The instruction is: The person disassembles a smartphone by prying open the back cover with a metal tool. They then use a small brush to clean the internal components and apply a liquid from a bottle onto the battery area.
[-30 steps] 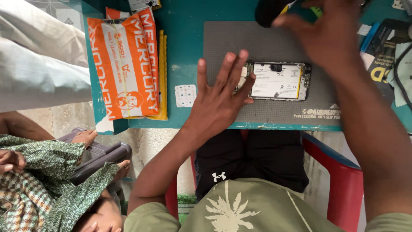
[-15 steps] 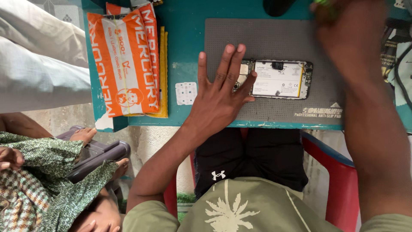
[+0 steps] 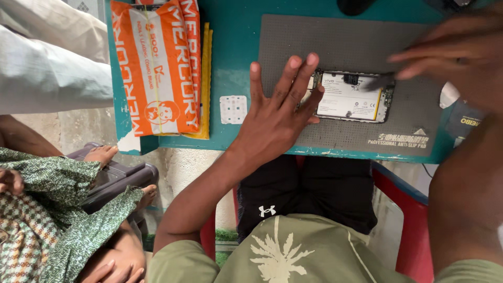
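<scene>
An opened phone [image 3: 348, 99] with its back cover off lies on a grey anti-slip mat [image 3: 335, 42], showing a white battery. My left hand [image 3: 272, 118] rests flat on the mat with fingers spread, and its fingertips touch the phone's left end. My right hand [image 3: 456, 57], blurred, reaches in from the upper right. It pinches a thin dark tool [image 3: 378, 82] whose tip is over the phone's upper right part.
The mat sits on a teal table [image 3: 236, 47]. An orange-and-white package [image 3: 160, 68] and a small white square card [image 3: 233, 109] lie to its left. A red chair [image 3: 414, 220] is under me. Another person in green patterned cloth [image 3: 47, 209] sits at the lower left.
My right hand has come down from the table's far edge to the phone, now with the dark tool over it. My left hand stays at the phone's left end.
</scene>
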